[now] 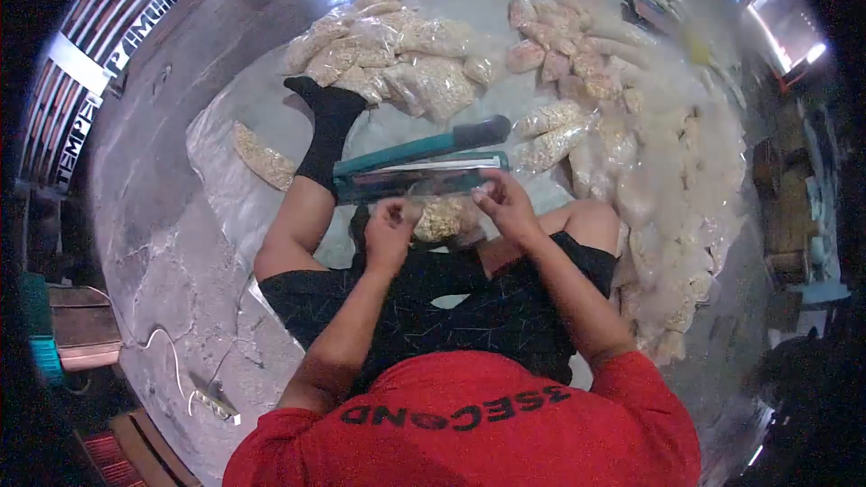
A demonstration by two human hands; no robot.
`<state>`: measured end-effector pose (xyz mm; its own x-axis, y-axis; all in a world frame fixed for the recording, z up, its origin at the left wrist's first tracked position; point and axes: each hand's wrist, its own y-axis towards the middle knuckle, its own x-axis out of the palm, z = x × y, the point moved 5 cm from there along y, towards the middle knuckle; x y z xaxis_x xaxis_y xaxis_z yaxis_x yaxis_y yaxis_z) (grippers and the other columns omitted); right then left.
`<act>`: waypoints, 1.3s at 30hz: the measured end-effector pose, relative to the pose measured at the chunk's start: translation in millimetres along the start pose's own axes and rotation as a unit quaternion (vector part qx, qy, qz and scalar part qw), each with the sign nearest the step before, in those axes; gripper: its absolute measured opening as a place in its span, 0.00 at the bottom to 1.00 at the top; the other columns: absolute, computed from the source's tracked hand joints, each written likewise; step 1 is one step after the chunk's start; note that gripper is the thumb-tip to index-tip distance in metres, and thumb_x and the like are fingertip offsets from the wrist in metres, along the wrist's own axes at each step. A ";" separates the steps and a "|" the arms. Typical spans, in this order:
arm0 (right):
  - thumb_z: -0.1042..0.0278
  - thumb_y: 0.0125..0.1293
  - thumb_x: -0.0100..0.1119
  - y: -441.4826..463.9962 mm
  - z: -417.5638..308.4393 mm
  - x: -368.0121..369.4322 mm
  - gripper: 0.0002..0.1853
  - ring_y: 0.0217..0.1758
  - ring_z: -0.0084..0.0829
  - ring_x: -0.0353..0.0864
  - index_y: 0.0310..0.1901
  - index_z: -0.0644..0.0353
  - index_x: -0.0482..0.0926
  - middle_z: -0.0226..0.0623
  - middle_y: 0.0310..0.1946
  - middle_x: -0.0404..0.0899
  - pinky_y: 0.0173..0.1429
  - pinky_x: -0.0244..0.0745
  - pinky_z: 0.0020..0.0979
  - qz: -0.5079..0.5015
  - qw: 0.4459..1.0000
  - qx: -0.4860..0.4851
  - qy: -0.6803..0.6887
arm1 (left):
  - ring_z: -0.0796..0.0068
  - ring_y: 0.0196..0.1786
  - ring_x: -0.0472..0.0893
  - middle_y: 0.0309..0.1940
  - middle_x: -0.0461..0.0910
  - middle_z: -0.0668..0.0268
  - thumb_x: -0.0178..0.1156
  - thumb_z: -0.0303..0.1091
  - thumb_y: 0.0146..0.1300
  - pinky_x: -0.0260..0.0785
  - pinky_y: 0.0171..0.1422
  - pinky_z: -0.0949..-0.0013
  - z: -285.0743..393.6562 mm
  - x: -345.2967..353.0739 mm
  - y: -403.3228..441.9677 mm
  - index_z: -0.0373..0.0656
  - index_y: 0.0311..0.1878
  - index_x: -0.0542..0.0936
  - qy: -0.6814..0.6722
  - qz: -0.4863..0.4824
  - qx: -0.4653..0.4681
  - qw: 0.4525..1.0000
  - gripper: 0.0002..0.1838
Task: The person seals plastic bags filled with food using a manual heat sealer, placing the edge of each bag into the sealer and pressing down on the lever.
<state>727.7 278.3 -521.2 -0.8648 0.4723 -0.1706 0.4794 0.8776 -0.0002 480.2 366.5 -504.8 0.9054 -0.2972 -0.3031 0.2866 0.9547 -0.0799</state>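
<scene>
A clear plastic bag with pale contents (439, 219) lies between my hands, just in front of a green impulse sealer (422, 164) with a dark-ended lever. The lever is raised at an angle above the sealer's base. My left hand (390, 227) has its fingers pinched at the left of the bag's top. On the other side, my right hand (502, 203) pinches the bag's right edge close to the sealer. The thin plastic between the hands is hard to make out.
Filled clear bags (397, 50) are heaped beyond the sealer, and more bags (645, 171) spread along the right. A single bag (263, 156) lies at the left on the pale sheet (225, 180). A power strip (214, 404) with a white cable sits on the floor at lower left.
</scene>
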 end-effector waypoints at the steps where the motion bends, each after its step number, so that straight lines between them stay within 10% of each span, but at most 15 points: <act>1: 0.65 0.65 0.70 4.1 10.5 -0.8 0.13 0.39 0.28 0.83 0.49 0.61 0.84 0.34 0.34 0.85 0.48 0.78 0.31 -0.002 1.000 0.000 -0.006 | 0.79 0.35 0.79 0.33 0.81 0.68 0.72 0.40 0.65 0.73 0.44 0.71 -2.5 1.7 0.4 0.41 0.48 0.79 -0.006 0.002 -0.002 1.000 0.17; 7: 0.68 0.65 0.71 -2.4 -21.6 -1.3 0.10 0.42 0.23 0.81 0.43 0.61 0.82 0.31 0.36 0.84 0.49 0.78 0.28 -0.047 0.993 0.109 0.017 | 0.77 0.36 0.81 0.35 0.84 0.66 0.62 0.37 0.74 0.75 0.43 0.68 -11.5 -10.0 10.7 0.39 0.46 0.82 -0.154 0.084 0.051 0.983 0.10; 12: 0.69 0.67 0.69 -4.5 38.3 13.3 0.07 0.38 0.23 0.82 0.40 0.62 0.81 0.32 0.33 0.84 0.46 0.78 0.28 -0.057 0.994 0.047 0.078 | 0.76 0.40 0.82 0.37 0.85 0.66 0.61 0.37 0.74 0.75 0.47 0.68 -21.0 -16.0 18.0 0.38 0.46 0.83 0.034 0.066 0.105 0.992 0.11; 18: 0.68 0.68 0.68 14.9 -42.7 1.6 0.07 0.37 0.24 0.81 0.40 0.62 0.82 0.31 0.33 0.84 0.44 0.77 0.27 0.009 0.999 0.053 0.010 | 0.77 0.36 0.79 0.33 0.81 0.68 0.62 0.38 0.73 0.73 0.42 0.71 -45.1 -17.0 42.5 0.40 0.44 0.82 -0.266 0.036 -0.100 0.958 0.11; 25: 0.66 0.73 0.64 13.1 4.5 24.0 0.09 0.42 0.28 0.84 0.42 0.63 0.79 0.34 0.33 0.84 0.52 0.79 0.32 0.037 0.997 -0.052 0.048 | 0.79 0.29 0.78 0.29 0.80 0.71 0.59 0.41 0.76 0.73 0.36 0.71 -59.3 -10.0 44.4 0.39 0.47 0.82 -0.103 0.056 -0.004 0.993 0.14; 39: 0.68 0.72 0.65 16.8 17.1 10.5 0.11 0.42 0.27 0.85 0.51 0.65 0.82 0.37 0.40 0.86 0.48 0.83 0.29 0.082 0.991 0.028 0.102 | 0.78 0.32 0.80 0.32 0.82 0.67 0.65 0.41 0.71 0.76 0.35 0.71 -40.7 -14.8 45.2 0.40 0.46 0.83 -0.153 0.042 -0.103 0.982 0.13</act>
<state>729.3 296.6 -539.8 -0.7839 0.6202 0.0296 0.6188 0.7842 -0.0455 467.0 414.7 -542.5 0.9838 -0.1782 -0.0200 0.1665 0.9494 -0.2664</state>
